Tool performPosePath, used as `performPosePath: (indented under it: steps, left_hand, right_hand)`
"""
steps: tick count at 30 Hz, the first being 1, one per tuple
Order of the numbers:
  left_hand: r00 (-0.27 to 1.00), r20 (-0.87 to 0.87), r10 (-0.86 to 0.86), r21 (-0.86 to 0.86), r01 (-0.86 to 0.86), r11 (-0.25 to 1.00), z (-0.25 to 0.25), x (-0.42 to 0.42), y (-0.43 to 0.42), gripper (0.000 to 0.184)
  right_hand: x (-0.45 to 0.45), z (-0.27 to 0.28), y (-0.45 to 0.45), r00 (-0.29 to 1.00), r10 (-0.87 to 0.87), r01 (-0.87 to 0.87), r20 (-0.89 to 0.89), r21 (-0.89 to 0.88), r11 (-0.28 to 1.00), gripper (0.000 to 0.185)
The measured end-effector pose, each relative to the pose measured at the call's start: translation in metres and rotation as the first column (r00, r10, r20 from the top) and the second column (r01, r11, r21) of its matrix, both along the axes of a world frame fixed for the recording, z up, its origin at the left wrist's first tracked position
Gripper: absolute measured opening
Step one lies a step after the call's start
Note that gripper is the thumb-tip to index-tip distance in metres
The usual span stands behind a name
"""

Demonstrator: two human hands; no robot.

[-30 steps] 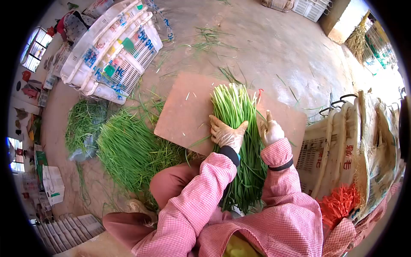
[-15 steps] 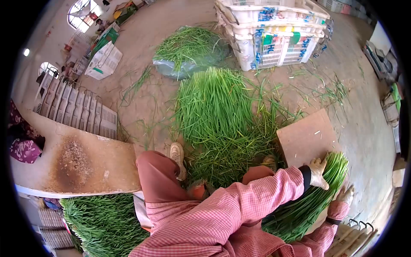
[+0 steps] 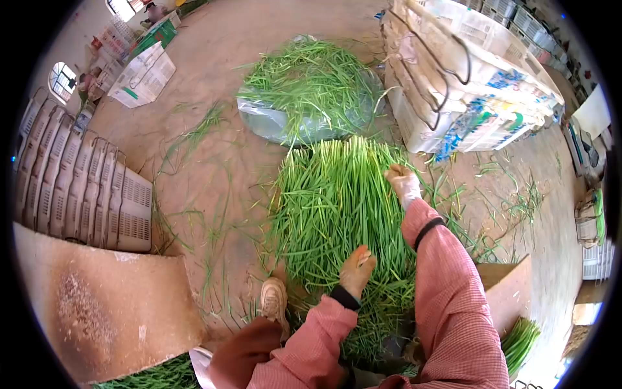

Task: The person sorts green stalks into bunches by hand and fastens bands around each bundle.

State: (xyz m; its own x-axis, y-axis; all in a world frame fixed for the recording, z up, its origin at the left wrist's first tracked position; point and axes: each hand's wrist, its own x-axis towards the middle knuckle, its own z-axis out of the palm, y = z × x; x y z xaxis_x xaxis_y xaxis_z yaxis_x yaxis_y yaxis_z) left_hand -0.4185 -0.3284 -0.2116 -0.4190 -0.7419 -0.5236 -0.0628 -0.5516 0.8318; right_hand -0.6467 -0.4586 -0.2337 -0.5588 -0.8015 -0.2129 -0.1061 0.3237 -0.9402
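Note:
A large heap of long green chives [image 3: 337, 214] lies on the floor before me, pale cut ends pointing away. My right hand [image 3: 403, 183], in a thin pale glove, is closed on chives at the heap's upper right edge. Lower down, over the leafy end of the heap, is my left hand [image 3: 357, 269], also gloved. Its fingers are curled; what they hold, if anything, is hidden. At the lower right, a bundle of chives [image 3: 520, 343] lies by a brown board [image 3: 508, 292], partly covered by my right sleeve.
Beyond the heap, a clear plastic bag [image 3: 265, 120] holds loose greens. White crates [image 3: 421, 123] are stacked at the upper right, others [image 3: 133, 207] at the left. A stained board [image 3: 155, 292] is at the lower left, above more greens [image 3: 155, 376]. Loose stalks litter the floor.
Both hands have left the chive bundle at the lower right and moved left to the heap in front. My right hand has reached its far right edge. The view has shifted as well.

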Motion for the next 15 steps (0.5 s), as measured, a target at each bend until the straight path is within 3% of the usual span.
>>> performPosePath:
  steps: [1, 3, 4, 5, 6, 9, 10, 11, 13, 15]
  left_hand:
    - [0.999, 0.02, 0.049, 0.016, -0.049, 0.999, -0.015, 0.009, -0.004, 0.055]
    - [0.992, -0.01, 0.123, 0.078, -0.122, 0.989, -0.052, 0.024, -0.006, 0.053]
    - [0.991, 0.027, 0.128, 0.083, -0.13, 0.988, -0.054, 0.03, -0.007, 0.051]
    - [0.981, -0.009, 0.192, 0.084, -0.19, 0.978, -0.069, 0.033, -0.004, 0.048]
    - [0.979, -0.023, 0.201, 0.064, -0.199, 0.978, -0.074, 0.035, -0.003, 0.047]
    - [0.975, -0.06, 0.215, 0.038, -0.213, 0.976, -0.085, 0.039, -0.005, 0.046]
    - [0.974, -0.065, 0.218, 0.066, -0.213, 0.975, -0.079, 0.039, -0.01, 0.045]
    - [0.973, -0.073, 0.221, 0.095, -0.214, 0.972, -0.076, 0.038, -0.014, 0.044]
    - [0.973, -0.055, 0.225, 0.048, -0.223, 0.974, -0.073, 0.041, -0.034, 0.041]
    - [0.959, -0.117, 0.257, -0.032, -0.262, 0.964, -0.055, 0.037, -0.067, 0.041]
  right_hand:
    - [0.0, -0.01, -0.035, 0.998, 0.066, -0.067, 0.012, 0.145, 0.987, 0.056]
    - [0.007, -0.058, -0.098, 0.982, -0.073, 0.077, 0.177, -0.013, 0.997, 0.061]
    - [0.012, -0.056, -0.12, 0.981, -0.07, 0.072, 0.18, -0.003, 0.997, 0.061]
    - [0.012, -0.051, -0.138, 0.995, 0.076, -0.056, -0.061, 0.286, 0.957, 0.064]
    - [0.016, -0.053, -0.152, 0.929, 0.282, -0.101, -0.239, 0.569, 0.816, 0.068]
    - [0.025, -0.09, -0.181, 0.971, 0.155, -0.007, -0.182, 0.626, 0.779, 0.081]
    - [0.029, -0.074, -0.174, 0.898, 0.27, 0.026, -0.347, 0.655, 0.755, 0.094]
    - [0.032, -0.063, -0.163, 0.898, 0.274, 0.027, -0.344, 0.665, 0.746, 0.094]
    - [0.039, -0.043, -0.131, 0.996, 0.032, 0.0, -0.081, 0.365, 0.931, 0.077]
    - [0.026, -0.023, -0.088, 0.956, 0.073, 0.004, -0.285, 0.262, 0.965, 0.059]
